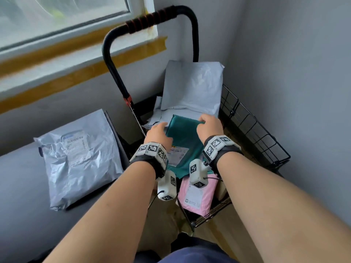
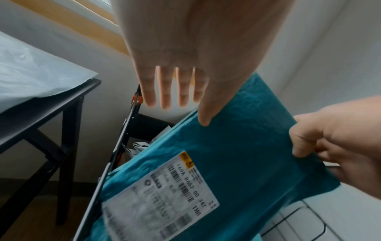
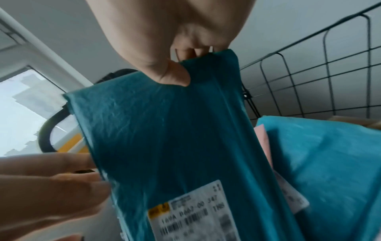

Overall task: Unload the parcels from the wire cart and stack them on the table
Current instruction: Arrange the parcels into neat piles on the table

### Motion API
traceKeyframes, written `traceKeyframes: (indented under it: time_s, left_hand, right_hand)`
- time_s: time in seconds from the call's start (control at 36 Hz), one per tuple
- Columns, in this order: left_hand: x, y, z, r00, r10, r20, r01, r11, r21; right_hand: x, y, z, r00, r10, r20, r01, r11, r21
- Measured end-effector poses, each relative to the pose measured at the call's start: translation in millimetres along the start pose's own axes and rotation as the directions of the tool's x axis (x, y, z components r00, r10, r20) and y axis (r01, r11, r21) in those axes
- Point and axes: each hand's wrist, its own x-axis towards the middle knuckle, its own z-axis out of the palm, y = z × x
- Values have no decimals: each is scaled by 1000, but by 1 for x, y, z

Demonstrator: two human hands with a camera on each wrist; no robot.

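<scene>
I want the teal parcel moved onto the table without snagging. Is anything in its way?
Possibly. The teal parcel, pinched by the right hand with the left hand at its edge, must cross the wire cart handle post standing between it and the table. A grey parcel already lies there.

Room corner: plain grey-white painted walls (image 1: 294, 54), daylight through white-framed window (image 1: 57, 14) at left, tan wooden trim band (image 1: 81, 71) beneath, brown wooden floor (image 1: 224, 236).
</scene>
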Motion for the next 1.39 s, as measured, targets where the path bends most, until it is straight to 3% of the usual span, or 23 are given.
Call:
traceKeyframes:
  time_s: [0.17,0.33,0.47,0.58,0.64,0.81,0.94,1.06,1.11,1.25,1.39]
  left_hand:
    - [-16,-14,-26,997,-58,-52,48,981,-189]
    - [-29,-46,-55,977,-123,-175,20,867,-498]
    - [-37,-82,-91,956,-278,-96,114,652,-750]
    - [-53,-121,-117,931,-363,-29,123,389,-913]
    - [-64,-143,-132,922,-387,-22,118,335,-935]
    - [-104,-221,-177,883,-468,-45,124,324,-938]
    - [-143,-300,-208,837,-534,-116,135,409,-903]
    - [-176,-356,-223,828,-540,-148,174,500,-849]
    - [-198,-376,-229,823,-556,-117,232,516,-824]
    - [-241,-428,-235,819,-573,27,328,430,-841]
    - [-267,-479,-233,815,-550,184,466,431,-773]
  right_hand:
    - [-11,-43,-3,976,-170,-134,179,982,61]
    - [-26,-76,8,993,-50,-110,65,988,137]
    - [-50,-102,29,998,-11,68,3,993,114]
    - [-72,-130,56,996,-12,94,3,995,101]
    - [-85,-147,67,994,-4,109,-3,998,65]
    - [-132,-208,117,974,-66,219,63,998,22]
    - [-182,-261,166,950,-120,287,112,993,45]
    - [-225,-297,208,942,-153,298,128,987,101]
    - [-245,-313,229,943,-157,293,126,985,119]
    - [-289,-346,272,940,-137,311,108,988,109]
    - [-319,-368,317,926,-133,353,114,991,73]
